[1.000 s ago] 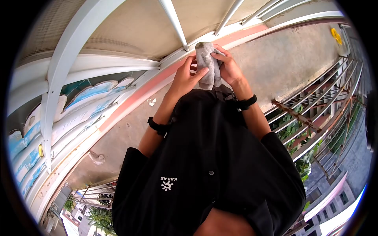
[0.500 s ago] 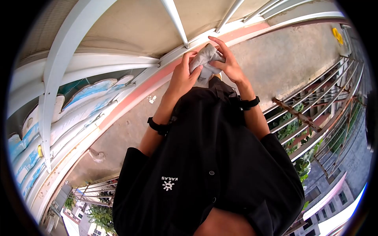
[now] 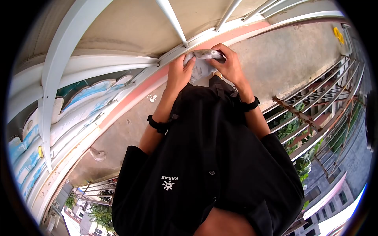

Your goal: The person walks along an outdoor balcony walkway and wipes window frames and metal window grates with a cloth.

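A grey, soiled cloth (image 3: pixel 202 70) is stretched between my two hands, its upper edge bunched into a thick fold and its lower part hanging down. My left hand (image 3: pixel 180 74) pinches the fold's left end, thumb on the near side. At the other end, my right hand (image 3: pixel 230 65) grips the cloth with thumb and bent fingers. Some fingertips are hidden behind the fabric. Both hands are above the floor, close to the pink-edged sill.
White window bars (image 3: pixel 173 21) rise just beyond my hands. Blue-and-white sacks (image 3: pixel 75 114) lie behind the frame on the left. A rusty metal railing (image 3: pixel 303 114) borders the concrete floor (image 3: pixel 283 59) on the right. A yellow object (image 3: pixel 338 35) is at the far right.
The cloth was crumpled up between my hands; now it is spread wider and hangs lower. My right hand's raised index finger has bent down onto the cloth.
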The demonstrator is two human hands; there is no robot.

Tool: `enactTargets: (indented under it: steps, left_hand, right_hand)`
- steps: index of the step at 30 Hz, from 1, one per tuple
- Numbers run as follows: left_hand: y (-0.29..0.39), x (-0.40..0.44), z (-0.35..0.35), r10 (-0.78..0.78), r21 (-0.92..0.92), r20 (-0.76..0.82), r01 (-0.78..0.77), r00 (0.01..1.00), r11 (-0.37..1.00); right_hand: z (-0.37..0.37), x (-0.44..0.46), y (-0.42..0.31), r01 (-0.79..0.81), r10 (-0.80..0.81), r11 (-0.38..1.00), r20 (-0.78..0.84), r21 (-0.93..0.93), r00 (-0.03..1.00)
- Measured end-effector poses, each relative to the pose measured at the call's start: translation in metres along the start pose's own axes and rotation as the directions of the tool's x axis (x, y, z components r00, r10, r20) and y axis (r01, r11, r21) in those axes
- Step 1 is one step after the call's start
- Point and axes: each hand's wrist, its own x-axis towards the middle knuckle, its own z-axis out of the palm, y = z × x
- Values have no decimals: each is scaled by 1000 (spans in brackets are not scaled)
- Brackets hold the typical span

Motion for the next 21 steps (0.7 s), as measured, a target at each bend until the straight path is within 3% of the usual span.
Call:
enactTargets:
  steps: [2, 3, 4, 5, 6, 8, 9, 11, 13, 14, 17, 19, 21]
  left_hand:
    - [-4, 2, 2, -249, -147, 3, 246, 969, 958]
    - [-5, 3, 4, -247, -145, 4, 245, 969, 959]
    - [-6, 3, 6, -309, -472, 59, 299, 949, 830]
    - [-8, 3, 7, -347, -735, 134, 328, 928, 593]
    - [-6, 1, 7, -348, -734, 137, 331, 927, 594]
    - [-2, -3, 4, -289, -823, 226, 341, 930, 455]
    - [0, -4, 3, -291, -821, 227, 343, 929, 456]
    - [6, -4, 2, -131, -803, 349, 368, 928, 469]
    - [5, -4, 5, -118, -764, 406, 407, 906, 500]
    - [5, -4, 6, -107, -724, 457, 440, 883, 532]
    - [-10, -3, 7, -107, -701, 481, 456, 870, 548]
    - [-15, -3, 8, -114, -681, 496, 467, 861, 564]
    - [-19, -3, 8, -200, -588, 400, 418, 894, 692]
  right_hand:
    - [5, -3, -8, 250, -248, 946, 36, -204, 968]
    - [7, -7, -10, 286, -273, 934, 86, -216, 958]
    - [9, -8, -10, 285, -273, 934, 84, -216, 958]
    - [12, -10, -11, 329, -315, 904, 95, -272, 944]
    - [14, -12, -11, 370, -355, 870, 109, -326, 929]
    - [15, -14, -13, 335, -318, 898, 106, -284, 942]
    - [19, -15, -14, 332, -331, 898, 53, -289, 942]
    - [25, -15, -14, 324, -341, 898, -3, -296, 940]
    - [32, -16, -1, 151, -209, 917, -122, -369, 970]
    - [34, -15, 5, 151, -208, 918, -123, -367, 970]
    - [35, -3, 21, 181, -243, 923, -150, -340, 958]
    - [33, 8, 31, 125, -171, 948, -137, -294, 976]
    - [35, 21, 39, 157, -208, 935, -133, -317, 969]
